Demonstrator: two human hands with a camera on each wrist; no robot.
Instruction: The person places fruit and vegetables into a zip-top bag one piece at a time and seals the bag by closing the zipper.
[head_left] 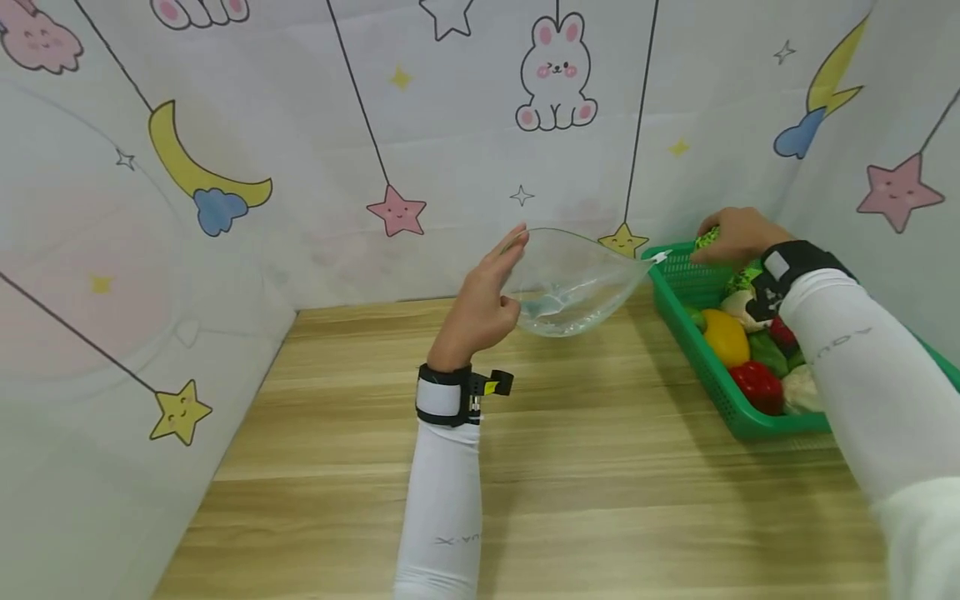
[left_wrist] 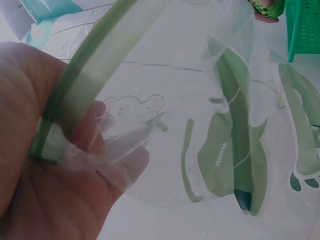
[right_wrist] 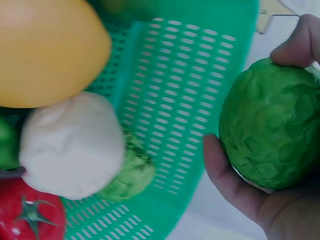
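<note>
My left hand holds one end of a clear plastic zip bag above the table, its thumb and fingers on either side of the bag's edge. In the left wrist view the zip bag shows a green strip along its mouth and green printing. The mouth stands apart, and a white slider sits at its right corner. My right hand grips a green bumpy fruit, like a custard apple, just above the basket's back left edge. Fingers wrap its sides in the right wrist view.
A green perforated basket stands on the wooden table at the right. It holds a yellow vegetable, a red pepper, a white round vegetable, a tomato and others. A patterned cloth hangs behind.
</note>
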